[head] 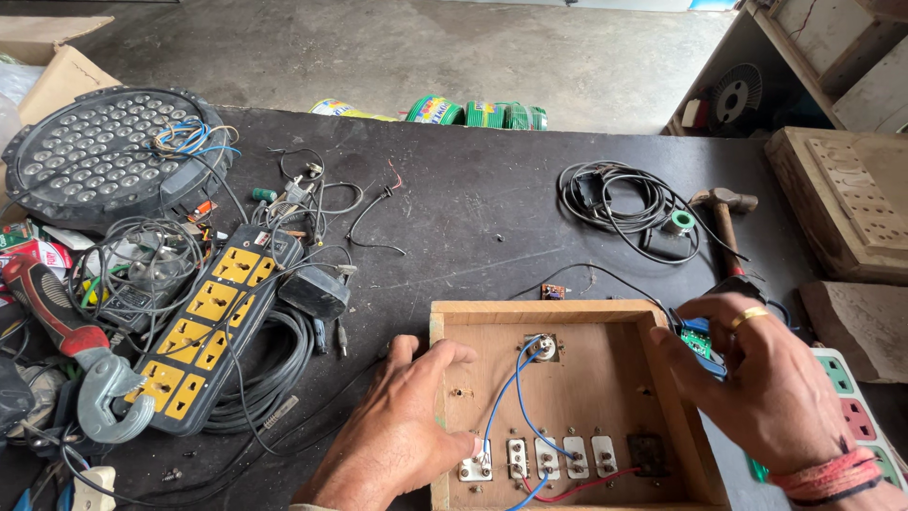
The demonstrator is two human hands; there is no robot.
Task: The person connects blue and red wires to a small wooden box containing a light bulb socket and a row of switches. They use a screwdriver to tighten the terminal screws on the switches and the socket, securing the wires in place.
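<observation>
Where the right hand (771,383) curls over the right wall of the wooden box (558,312), fingers half closed round a small blue and green device (700,339), pinched between thumb and forefinger just outside that wall. Gold ring on one finger, red thread band at the wrist. Left hand (402,426) laid flat and loose on the box's left wall, holding nothing, fingertips reaching over the rim toward the row of white switches (534,459) along the box's near side. Blue wires (506,397) looping from a round fitting (542,348) in the box's floor down to those switches; a red wire (577,489) running beneath them. Box itself at the near edge of the dark table (473,199), right of centre. Further out: black and yellow power strip (213,326) toward the left edge, over a coil of black cable; round LED lamp (104,156) at the far left corner; red-handled tool (66,336) at the left edge; hammer (726,222) and a black cable coil (615,199) toward the far right; white socket strip (851,407) beside the right wrist.
</observation>
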